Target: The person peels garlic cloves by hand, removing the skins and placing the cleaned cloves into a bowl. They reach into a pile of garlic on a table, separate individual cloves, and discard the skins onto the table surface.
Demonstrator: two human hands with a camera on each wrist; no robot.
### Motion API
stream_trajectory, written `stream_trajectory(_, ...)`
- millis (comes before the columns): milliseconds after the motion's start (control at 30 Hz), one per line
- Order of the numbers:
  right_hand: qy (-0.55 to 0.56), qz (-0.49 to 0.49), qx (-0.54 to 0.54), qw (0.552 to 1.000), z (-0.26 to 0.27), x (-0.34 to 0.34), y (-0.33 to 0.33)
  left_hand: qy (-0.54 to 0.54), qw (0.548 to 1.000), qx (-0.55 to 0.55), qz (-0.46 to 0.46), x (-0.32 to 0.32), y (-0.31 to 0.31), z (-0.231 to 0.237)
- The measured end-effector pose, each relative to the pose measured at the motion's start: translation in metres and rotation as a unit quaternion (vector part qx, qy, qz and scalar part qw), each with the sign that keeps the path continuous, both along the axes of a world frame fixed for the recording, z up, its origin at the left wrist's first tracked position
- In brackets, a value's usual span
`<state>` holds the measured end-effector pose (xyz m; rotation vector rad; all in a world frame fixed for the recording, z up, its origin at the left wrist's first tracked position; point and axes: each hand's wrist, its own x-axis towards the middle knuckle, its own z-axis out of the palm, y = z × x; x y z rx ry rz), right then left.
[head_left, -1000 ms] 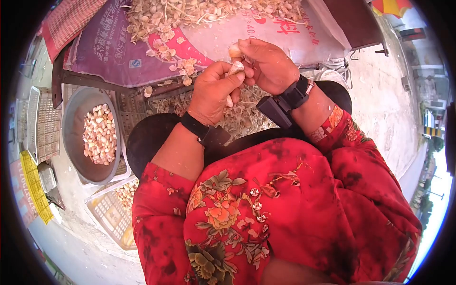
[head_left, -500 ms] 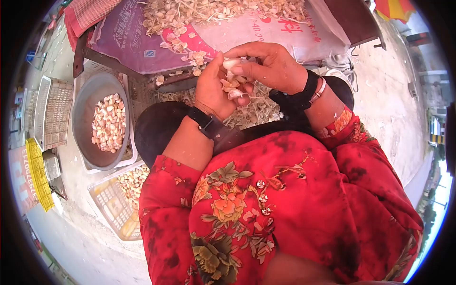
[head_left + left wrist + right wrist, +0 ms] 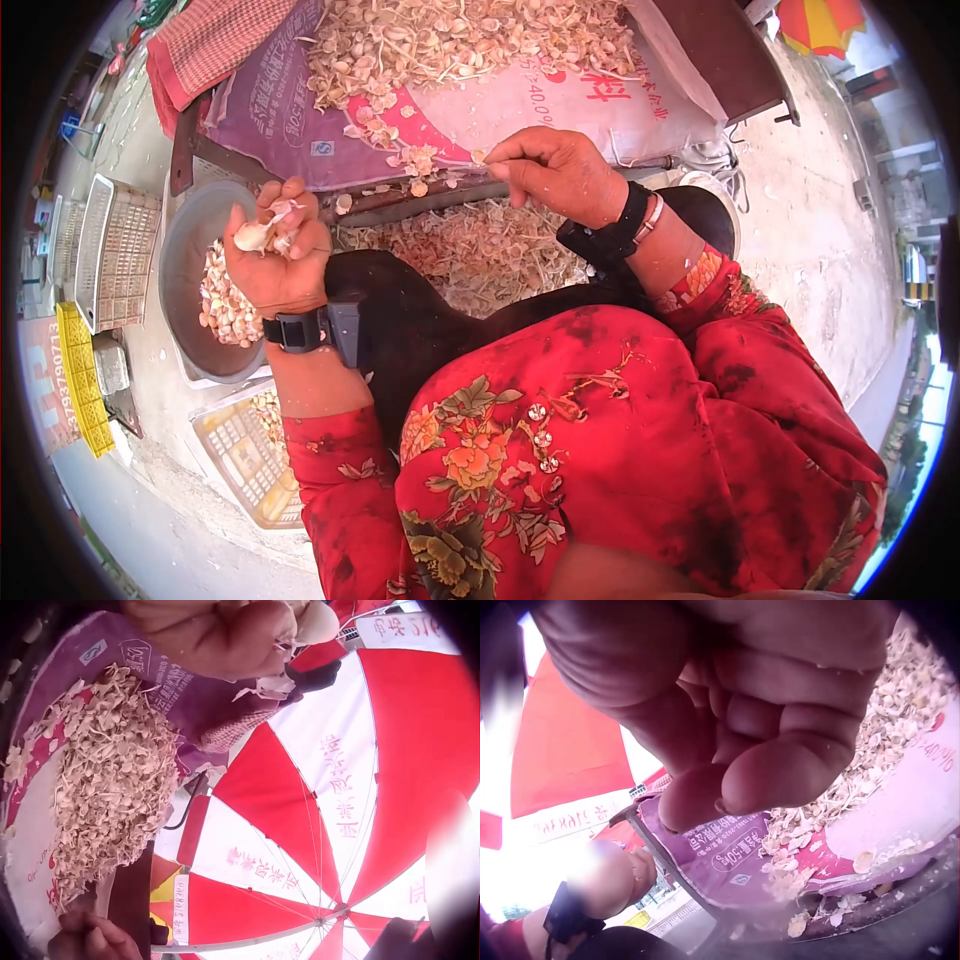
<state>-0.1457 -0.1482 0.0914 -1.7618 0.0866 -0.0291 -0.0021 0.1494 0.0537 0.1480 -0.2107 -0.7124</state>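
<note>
In the head view my left hand (image 3: 283, 262), palm up, holds several garlic cloves (image 3: 256, 238) in curled fingers. It is over the near side of a grey basin (image 3: 190, 290) in which more garlic cloves (image 3: 226, 305) lie. One pale clove (image 3: 316, 624) shows past the fingers in the left wrist view. My right hand (image 3: 565, 178) is over the front edge of a sack-covered table. Its thumb and index finger come together and the other fingers curl; nothing shows between them in the right wrist view.
On the purple and white sack (image 3: 480, 105) lies a heap of garlic skins and stems (image 3: 470, 45). More skins (image 3: 470, 245) lie below the table edge. Beside the basin are a plastic basket (image 3: 240, 450) with cloves and a yellow crate (image 3: 80, 380). A checked red cloth (image 3: 215, 55) hangs at the table corner.
Both hands worked together on garlic before. Now my left hand has moved left with the cloves to the basin, and my right hand has stayed near the table edge, apart from it.
</note>
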Motion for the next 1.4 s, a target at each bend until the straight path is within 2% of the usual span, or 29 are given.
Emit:
stream_trajectory(67, 0.011, 0.002, -0.002, 1.000, -0.009, 0.000, -0.003, 0.167, 0.971, -0.010, 0.169, 0.026, 0.055, -0.009)
stream_trajectory(100, 0.029, 0.002, -0.004, 1.000, -0.013, 0.002, -0.008, 0.239, 0.944, -0.057, 0.220, 0.035, 0.080, -0.014)
stream_trajectory(167, 0.054, -0.022, -0.015, 0.998, -0.016, 0.007, -0.017, 0.324, 0.891, -0.099, 0.301, 0.042, 0.109, -0.023)
stream_trajectory(233, 0.063, -0.042, -0.037, 0.996, -0.021, 0.014, -0.029, 0.340, 0.874, -0.073, 0.339, 0.032, 0.103, -0.013)
stream_trajectory(367, 0.080, -0.089, -0.092, 0.989, -0.033, 0.040, -0.066, 0.119, 0.981, 0.074, 0.138, 0.018, 0.063, -0.005)
stream_trajectory(400, 0.089, -0.103, -0.105, 0.985, -0.035, 0.050, -0.076, 0.041, 0.992, 0.096, 0.070, 0.010, 0.035, 0.012)
stream_trajectory(433, 0.088, -0.108, -0.127, 0.982, -0.037, 0.061, -0.087, 0.016, 0.995, 0.090, 0.028, 0.005, 0.007, 0.031)
stream_trajectory(467, 0.073, -0.119, -0.151, 0.979, -0.042, 0.072, -0.097, -0.010, 0.996, 0.086, -0.014, 0.001, -0.020, 0.046)
stream_trajectory(533, 0.042, -0.142, -0.198, 0.969, -0.054, 0.095, -0.118, -0.040, 0.989, 0.139, -0.035, -0.001, -0.062, 0.055)
stream_trajectory(567, 0.023, -0.132, -0.261, 0.956, -0.060, 0.108, -0.129, -0.055, 0.984, 0.166, -0.046, -0.001, -0.080, 0.057)
stream_trajectory(633, -0.019, -0.110, -0.383, 0.917, -0.074, 0.135, -0.152, -0.028, 0.971, 0.215, -0.096, 0.002, -0.111, 0.041)
stream_trajectory(733, -0.060, -0.097, -0.463, 0.879, -0.096, 0.170, -0.176, -0.007, 0.948, 0.300, -0.109, 0.005, -0.133, -0.010)
stream_trajectory(800, 0.001, -0.103, -0.442, 0.891, -0.105, 0.183, -0.175, -0.015, 0.917, 0.388, -0.087, 0.000, -0.138, -0.021)
stream_trajectory(833, 0.031, -0.097, -0.451, 0.887, -0.105, 0.188, -0.173, -0.023, 0.927, 0.360, -0.103, 0.003, -0.139, -0.019)
stream_trajectory(900, 0.090, -0.075, -0.443, 0.889, -0.089, 0.193, -0.155, -0.036, 0.920, 0.380, -0.088, 0.011, -0.145, -0.011)
stream_trajectory(1000, 0.025, -0.048, -0.476, 0.878, -0.102, 0.189, -0.140, -0.032, 0.903, 0.420, -0.083, 0.012, -0.152, -0.011)
stream_trajectory(1033, 0.016, -0.035, -0.470, 0.882, -0.090, 0.180, -0.127, -0.030, 0.896, 0.434, -0.083, 0.012, -0.155, -0.010)
stream_trajectory(1133, -0.033, -0.024, -0.418, 0.907, -0.102, 0.161, -0.126, -0.054, 0.887, 0.448, -0.094, 0.010, -0.161, -0.009)
stream_trajectory(1200, 0.084, -0.071, -0.280, 0.954, -0.100, 0.152, -0.127, -0.059, 0.877, 0.467, -0.098, 0.008, -0.166, -0.012)
stream_trajectory(1267, 0.182, -0.108, -0.137, 0.968, -0.071, 0.140, -0.123, -0.069, 0.866, 0.485, -0.102, 0.006, -0.171, -0.014)
stream_trajectory(1300, 0.148, -0.131, 0.017, 0.980, -0.077, 0.137, -0.122, -0.074, 0.860, 0.494, -0.104, 0.004, -0.174, -0.014)
stream_trajectory(1400, 0.122, -0.138, 0.127, 0.975, -0.076, 0.119, -0.118, -0.090, 0.851, 0.504, -0.117, 0.001, -0.183, -0.022)
